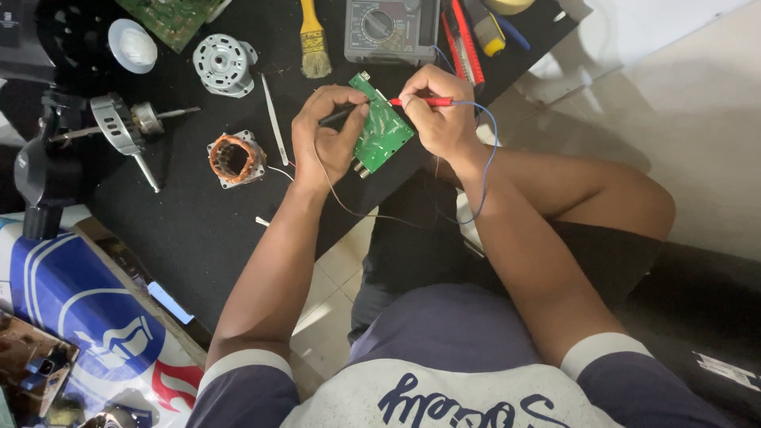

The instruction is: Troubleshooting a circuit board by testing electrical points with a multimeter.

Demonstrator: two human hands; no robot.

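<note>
The small green circuit board (382,131) is held a little above the edge of the black table (198,230), tilted, between the person's two hands. The left hand (325,135) closes around the board's left edge with thumb and fingers, and it also pinches the black probe (342,115), whose tip lies on the board's upper part. The right hand (440,119) is closed around the red probe (420,101) like around a pen, and its tip touches the board near the top. Thin wires, one blue (490,158) and one reddish, hang from the probes down over the lap.

I judge the step in hand is measuring points on the board with both probes. The next move, as it seems to me, calls for steady tips and a glance to the meter, because the board is not resting on anything.

Behind the hands stands the grey multimeter (391,30), with a yellow brush (314,43) just beside it. Farther left on the table lie a copper motor winding (235,158), a silver motor housing (223,63), a rotor with shaft (127,123) and a white round cap (133,46). A second green board (170,17) is at the top edge.
</note>
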